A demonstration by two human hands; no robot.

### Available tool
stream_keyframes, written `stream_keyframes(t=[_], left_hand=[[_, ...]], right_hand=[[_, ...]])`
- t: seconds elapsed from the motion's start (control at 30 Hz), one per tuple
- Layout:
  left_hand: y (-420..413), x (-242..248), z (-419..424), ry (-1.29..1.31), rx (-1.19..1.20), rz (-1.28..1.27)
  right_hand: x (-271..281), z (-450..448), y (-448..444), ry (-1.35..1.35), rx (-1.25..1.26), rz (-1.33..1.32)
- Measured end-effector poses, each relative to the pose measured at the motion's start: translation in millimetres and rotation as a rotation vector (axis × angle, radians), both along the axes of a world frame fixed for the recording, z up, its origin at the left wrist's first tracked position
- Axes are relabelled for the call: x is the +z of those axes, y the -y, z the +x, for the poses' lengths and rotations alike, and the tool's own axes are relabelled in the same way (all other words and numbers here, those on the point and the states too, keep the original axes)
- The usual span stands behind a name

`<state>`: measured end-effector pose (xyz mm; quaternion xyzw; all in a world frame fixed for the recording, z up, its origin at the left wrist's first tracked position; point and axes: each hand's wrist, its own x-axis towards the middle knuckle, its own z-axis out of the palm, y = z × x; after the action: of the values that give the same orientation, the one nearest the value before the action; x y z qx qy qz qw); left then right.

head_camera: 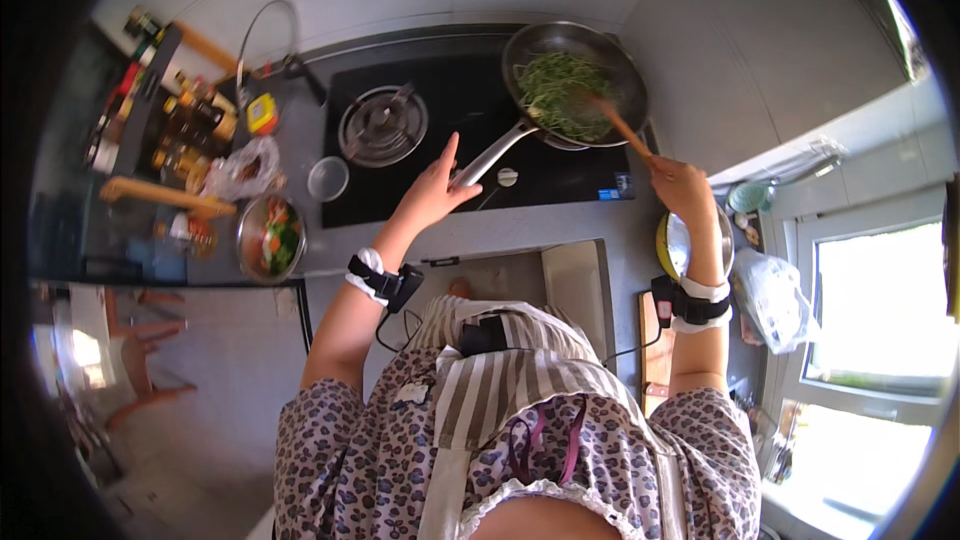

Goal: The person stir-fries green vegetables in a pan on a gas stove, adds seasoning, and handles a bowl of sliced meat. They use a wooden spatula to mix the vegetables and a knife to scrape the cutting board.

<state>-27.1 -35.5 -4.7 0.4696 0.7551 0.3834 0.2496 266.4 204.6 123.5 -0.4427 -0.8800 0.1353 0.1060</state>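
Note:
A dark frying pan (559, 37) sits on the right burner of the black gas hob (450, 82), holding a heap of thin green leafy vegetables (562, 86). My right hand (681, 184) grips the handle of a wooden spatula (626, 129), whose blurred head is in among the greens. The pan's metal handle (499, 151) points towards my body. At the end of this handle is my left hand (433, 191), with index finger and thumb spread on either side of it; contact is hard to make out.
A bare left burner (383, 126) and a small clear bowl (328, 178) are left of my left hand. Further left stand a metal bowl of cut vegetables (271, 240) and several sauce bottles (195, 120). A yellow bowl (667, 244) and plastic bag (772, 300) are at right.

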Motion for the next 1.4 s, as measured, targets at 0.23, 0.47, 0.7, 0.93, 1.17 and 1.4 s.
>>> stream_keyframes(t=[0.23, 0.47, 0.7, 0.93, 1.17, 1.4], left_hand=[[66, 9, 4, -0.114, 0.170, 0.156], [174, 11, -12, -0.292, 0.462, 0.193], [274, 74, -110, -0.437, 0.773, 0.348], [370, 168, -266, -0.647, 0.873, 0.425], [448, 240, -405, -0.748, 0.919, 0.506], [478, 239, -488, -0.547, 0.895, 0.230]], right_hand=[[-89, -46, -22, -0.043, 0.026, 0.223], [-107, -52, -6, -0.044, 0.197, 0.328], [-60, -75, 61, -0.425, 0.282, 0.194], [-37, -162, 128, -0.783, 0.107, 0.084], [-22, -235, 216, -0.903, 0.022, -0.011], [-11, -232, 217, -0.946, 0.046, 0.083]])
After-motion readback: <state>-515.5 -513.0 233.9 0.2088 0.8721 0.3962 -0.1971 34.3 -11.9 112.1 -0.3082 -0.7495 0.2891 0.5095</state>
